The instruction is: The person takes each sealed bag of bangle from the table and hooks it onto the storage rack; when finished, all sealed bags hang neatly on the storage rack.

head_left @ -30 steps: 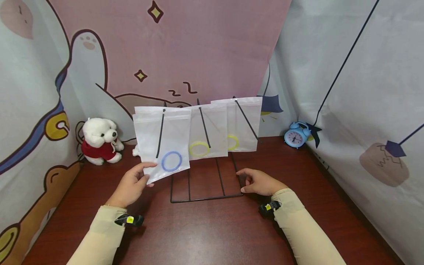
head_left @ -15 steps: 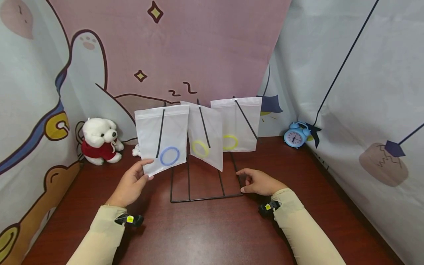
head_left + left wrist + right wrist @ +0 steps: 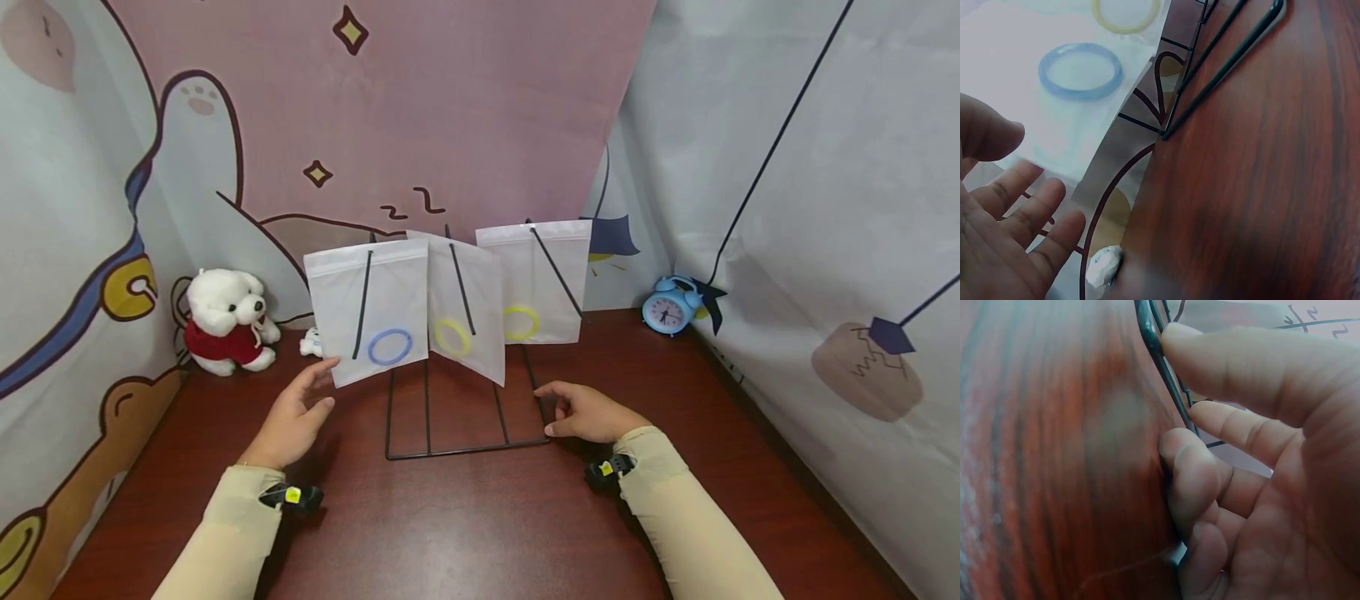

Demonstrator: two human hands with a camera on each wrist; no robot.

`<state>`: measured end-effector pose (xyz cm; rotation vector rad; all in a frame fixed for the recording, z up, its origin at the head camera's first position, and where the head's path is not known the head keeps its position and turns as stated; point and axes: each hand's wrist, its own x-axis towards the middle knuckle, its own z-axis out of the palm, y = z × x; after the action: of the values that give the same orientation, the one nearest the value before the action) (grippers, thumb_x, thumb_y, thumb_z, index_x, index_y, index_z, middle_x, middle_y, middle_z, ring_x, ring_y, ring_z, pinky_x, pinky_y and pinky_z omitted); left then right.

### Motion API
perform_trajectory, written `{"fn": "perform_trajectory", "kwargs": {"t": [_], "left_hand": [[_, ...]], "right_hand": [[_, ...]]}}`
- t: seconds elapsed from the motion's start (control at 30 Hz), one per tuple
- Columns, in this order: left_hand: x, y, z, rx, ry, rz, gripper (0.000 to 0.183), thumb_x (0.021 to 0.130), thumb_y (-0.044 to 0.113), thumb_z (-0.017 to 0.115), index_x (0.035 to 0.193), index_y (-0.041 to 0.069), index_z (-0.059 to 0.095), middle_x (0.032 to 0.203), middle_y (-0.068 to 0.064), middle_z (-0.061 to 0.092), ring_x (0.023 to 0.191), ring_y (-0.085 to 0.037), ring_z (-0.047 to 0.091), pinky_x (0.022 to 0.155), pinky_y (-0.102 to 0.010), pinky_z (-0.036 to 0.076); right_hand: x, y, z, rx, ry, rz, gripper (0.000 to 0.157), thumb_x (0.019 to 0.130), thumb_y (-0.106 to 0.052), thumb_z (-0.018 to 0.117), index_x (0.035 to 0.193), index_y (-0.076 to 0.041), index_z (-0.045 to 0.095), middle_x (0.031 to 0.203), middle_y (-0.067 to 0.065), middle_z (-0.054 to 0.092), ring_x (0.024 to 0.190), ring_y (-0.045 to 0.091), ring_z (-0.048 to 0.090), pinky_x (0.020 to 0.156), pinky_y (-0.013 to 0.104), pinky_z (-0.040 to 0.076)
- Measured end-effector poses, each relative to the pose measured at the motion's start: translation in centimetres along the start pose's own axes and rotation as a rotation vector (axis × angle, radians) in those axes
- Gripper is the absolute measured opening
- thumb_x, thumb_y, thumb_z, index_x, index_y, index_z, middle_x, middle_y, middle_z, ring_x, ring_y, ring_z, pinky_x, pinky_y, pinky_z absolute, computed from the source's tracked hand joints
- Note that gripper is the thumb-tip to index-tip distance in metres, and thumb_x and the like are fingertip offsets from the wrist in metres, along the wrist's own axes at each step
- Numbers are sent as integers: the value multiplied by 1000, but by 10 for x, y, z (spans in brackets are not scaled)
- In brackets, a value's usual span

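Note:
A black wire display rack (image 3: 468, 452) stands on the table, its hooks carrying white translucent zip bags. The left zip bag (image 3: 337, 300) shows a blue ring (image 3: 390, 347). A yellow ring (image 3: 453, 337) shows in the middle zip bag (image 3: 480, 292), which hangs turned at an angle. In the right zip bag (image 3: 558, 283) there is another yellow ring (image 3: 521, 322). My left hand (image 3: 288, 417) is beside the left bag's lower corner, fingers spread and holding nothing. With thumb and index finger, my right hand (image 3: 592, 412) holds the rack's base at its right front side.
A white plush dog (image 3: 228, 321) in red sits at the back left, with a small white object (image 3: 311, 342) near it. A blue alarm clock (image 3: 670, 307) stands at the back right. Printed cloth walls (image 3: 480, 100) enclose the table (image 3: 465, 533).
My left hand has let go of the left bag, which swung back to hang on its hook. The middle bag turned at an angle. My right hand stays at the rack.

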<state>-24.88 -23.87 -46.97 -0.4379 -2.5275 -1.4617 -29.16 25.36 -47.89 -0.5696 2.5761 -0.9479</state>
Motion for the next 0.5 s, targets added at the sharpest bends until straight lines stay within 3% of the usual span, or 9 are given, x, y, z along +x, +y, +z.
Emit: {"fn": "perform_trajectory", "kwargs": {"t": [0.37,0.43,0.5], "left_hand": [[0,-9,-3,-8,-3,0,59,100,-10,57,156,1,44,157,-24,48,140,-46,48,101,-9,44],[0,-11,-5,-4,-7,-20,59,101,-9,57,157,2,44,158,-24,48,141,-45,48,107,-22,49],[0,-12,-6,3,-10,-42,59,101,-7,57,157,3,43,158,-23,48,142,-44,48,113,-41,49]], "right_hand": [[-1,0,0,8,-3,-15,61,92,-19,83,147,-9,57,85,3,62,75,17,57,64,29,48],[-1,0,0,3,-3,-11,61,92,-20,83,146,-10,57,85,2,62,75,16,57,64,28,48],[0,1,0,-1,-3,-8,61,92,-20,83,146,-11,57,86,2,62,76,16,57,65,29,48]]}}
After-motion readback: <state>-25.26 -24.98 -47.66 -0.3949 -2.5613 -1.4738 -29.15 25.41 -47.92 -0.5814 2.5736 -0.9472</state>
